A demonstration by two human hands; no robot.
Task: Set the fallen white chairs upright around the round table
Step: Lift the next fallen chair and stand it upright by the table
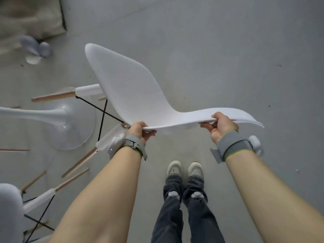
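Observation:
A white shell chair [133, 92] with wooden legs and black wire bracing hangs tipped on its side above the grey floor. Its legs point left toward the round table. My left hand [140, 131] grips the near edge of the shell by the leg mount. My right hand [221, 128] grips the same edge further right, where the shell curves. The round table's white pedestal and disc base [70, 118] show at the left, behind the chair's legs. A second white chair [10, 207] stands partly in view at the bottom left, its wooden legs reaching right.
A beige cushion or mat [29, 16] lies on the floor at the top left, with a small white object [36, 49] beside it. My two shoes [185, 170] stand on the grey concrete floor [228, 50] below the chair.

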